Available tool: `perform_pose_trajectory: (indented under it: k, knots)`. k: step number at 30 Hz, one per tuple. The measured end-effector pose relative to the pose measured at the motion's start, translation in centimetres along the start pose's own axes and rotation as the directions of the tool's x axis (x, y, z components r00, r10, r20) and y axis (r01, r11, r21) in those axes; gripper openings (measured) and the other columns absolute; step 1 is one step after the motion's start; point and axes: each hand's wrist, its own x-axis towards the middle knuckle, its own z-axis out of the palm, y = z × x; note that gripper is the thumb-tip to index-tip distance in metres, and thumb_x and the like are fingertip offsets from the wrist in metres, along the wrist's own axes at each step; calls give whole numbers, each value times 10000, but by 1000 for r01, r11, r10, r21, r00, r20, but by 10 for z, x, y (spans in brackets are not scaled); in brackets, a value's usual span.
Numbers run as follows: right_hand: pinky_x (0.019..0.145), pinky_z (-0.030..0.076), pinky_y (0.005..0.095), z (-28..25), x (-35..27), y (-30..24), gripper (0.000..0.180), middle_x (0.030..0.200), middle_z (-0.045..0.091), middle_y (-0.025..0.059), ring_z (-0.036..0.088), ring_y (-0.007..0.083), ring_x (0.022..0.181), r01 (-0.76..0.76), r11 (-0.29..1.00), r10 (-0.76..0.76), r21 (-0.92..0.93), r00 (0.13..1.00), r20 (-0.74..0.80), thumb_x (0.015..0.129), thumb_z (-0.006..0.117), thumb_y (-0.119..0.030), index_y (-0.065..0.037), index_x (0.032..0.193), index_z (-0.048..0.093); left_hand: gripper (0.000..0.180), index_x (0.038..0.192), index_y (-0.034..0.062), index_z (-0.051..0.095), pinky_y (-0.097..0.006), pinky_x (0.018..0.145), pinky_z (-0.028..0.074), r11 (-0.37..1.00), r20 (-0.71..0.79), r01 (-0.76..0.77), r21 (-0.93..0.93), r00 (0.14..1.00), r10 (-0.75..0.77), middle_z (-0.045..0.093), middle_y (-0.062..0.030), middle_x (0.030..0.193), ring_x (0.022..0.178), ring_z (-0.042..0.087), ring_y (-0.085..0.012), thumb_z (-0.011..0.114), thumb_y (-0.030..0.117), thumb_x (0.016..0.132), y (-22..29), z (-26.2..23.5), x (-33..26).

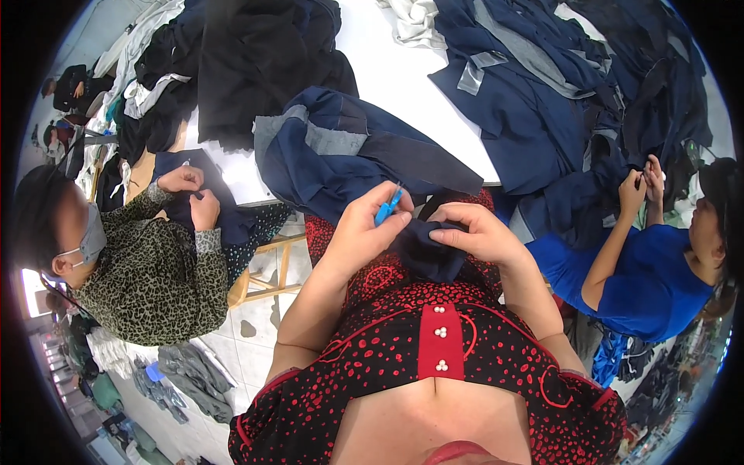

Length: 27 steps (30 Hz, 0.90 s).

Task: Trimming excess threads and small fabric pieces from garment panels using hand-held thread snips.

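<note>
My left hand [370, 223] is closed around small blue thread snips [387, 206], their tip pointing up and away from me. Its fingertips come close to the dark navy cloth [435, 262] in front of my waist. That cloth is bunched in my right hand [479, 234], thumb pressed on top and the other fingers partly hidden in its folds. Beyond both hands, a navy garment [333, 151] with a grey lining lies over the near edge of the white table [415, 93] and hangs toward my lap.
A black cloth pile [267, 70] lies on the table's far left, navy garments [519, 101] on the right, and white cloth [417, 22] at the back. At left, a masked person [147, 263] handles dark cloth; another in blue [632, 271] works at right. A wooden stool [263, 283] stands on the left.
</note>
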Motion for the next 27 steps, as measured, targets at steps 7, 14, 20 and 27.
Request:
perform_pose_trajectory:
  k: [7,14,20,27]
  knots:
    - [715,429,216,7,2,3,177,858,610,11,525,60,800,-53,972,50,231,999,18,858,620,-117,17,973,606,94,927,26,546,-206,671,408,998,25,5,-69,1000,-3,538,14,816,757,500,-52,565,29,835,9,-2,-6]
    - [736,431,211,11,1,2,179,860,610,11,538,65,819,-6,981,7,193,1000,-9,839,647,-111,23,953,619,135,956,16,542,-162,466,321,999,-3,-44,-14,999,44,516,7,755,542,429,-21,600,39,836,7,-2,-3]
    - [745,428,205,18,2,6,157,872,607,1,539,59,814,-49,885,124,463,984,-132,832,648,-94,16,942,623,317,1115,13,507,-212,673,434,918,-104,-234,319,954,280,510,-54,1004,794,541,-100,614,73,823,8,-3,1]
    - [740,427,190,19,9,3,135,885,602,5,533,54,811,122,900,71,417,905,-419,845,622,-61,19,954,614,430,1207,34,470,-300,777,455,840,-6,-149,522,984,178,580,-124,973,855,587,-213,615,103,808,35,2,-28]
